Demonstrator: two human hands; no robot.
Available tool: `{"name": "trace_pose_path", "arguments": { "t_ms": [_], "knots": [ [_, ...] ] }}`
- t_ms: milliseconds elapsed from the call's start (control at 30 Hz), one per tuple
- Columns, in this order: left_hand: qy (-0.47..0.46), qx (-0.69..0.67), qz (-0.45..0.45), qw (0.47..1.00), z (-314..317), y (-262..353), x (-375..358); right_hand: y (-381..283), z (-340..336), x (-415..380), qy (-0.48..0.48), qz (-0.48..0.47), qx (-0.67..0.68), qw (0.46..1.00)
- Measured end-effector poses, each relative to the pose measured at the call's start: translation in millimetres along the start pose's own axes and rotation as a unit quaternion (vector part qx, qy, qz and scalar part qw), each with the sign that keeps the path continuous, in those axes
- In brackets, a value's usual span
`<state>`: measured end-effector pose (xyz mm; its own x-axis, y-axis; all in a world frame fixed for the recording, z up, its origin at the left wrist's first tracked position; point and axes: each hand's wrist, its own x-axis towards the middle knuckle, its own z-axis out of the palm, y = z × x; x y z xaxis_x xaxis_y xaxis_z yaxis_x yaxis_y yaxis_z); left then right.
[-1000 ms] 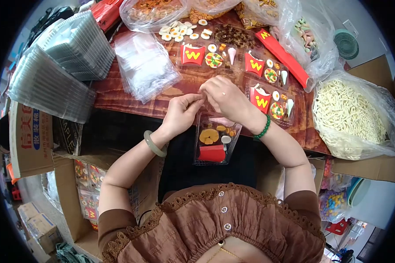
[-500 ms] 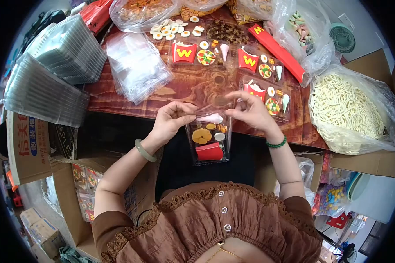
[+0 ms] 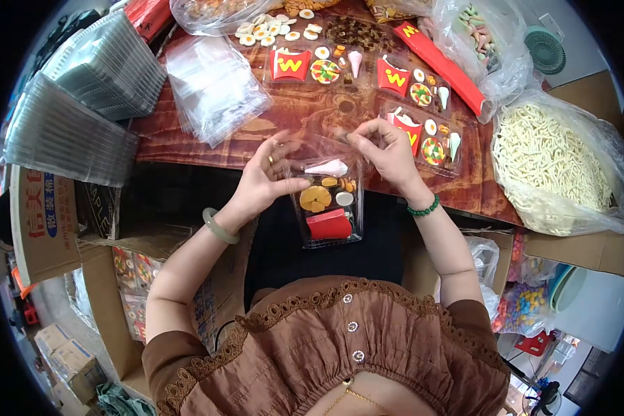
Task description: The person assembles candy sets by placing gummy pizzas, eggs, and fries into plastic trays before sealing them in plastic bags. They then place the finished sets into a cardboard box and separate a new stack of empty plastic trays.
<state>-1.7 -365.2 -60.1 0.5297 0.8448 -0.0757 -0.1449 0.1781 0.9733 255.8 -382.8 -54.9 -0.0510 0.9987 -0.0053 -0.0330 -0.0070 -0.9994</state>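
Left hand (image 3: 260,179): fingers apart, thumb at the clear pack (image 3: 324,243). Right hand (image 3: 390,158): fingertips together; whether on anything, we cannot tell. Clear pack: below and between both sets of fingers; we should steady it lightly, its pieces undisturbed.

Clear sleeves (image 3: 216,91) and packed trays (image 3: 453,168) border open tabletop (image 3: 297,111).
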Motion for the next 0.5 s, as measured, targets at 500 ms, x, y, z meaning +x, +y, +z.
{"name": "trace_pose_path", "arguments": {
  "t_ms": [500],
  "knots": [
    [0.105, -0.007, -0.077, 0.992, 7, -8, 16, -34, 27, -24, -0.091, -0.269, -0.546, 0.788]
  ]
}}
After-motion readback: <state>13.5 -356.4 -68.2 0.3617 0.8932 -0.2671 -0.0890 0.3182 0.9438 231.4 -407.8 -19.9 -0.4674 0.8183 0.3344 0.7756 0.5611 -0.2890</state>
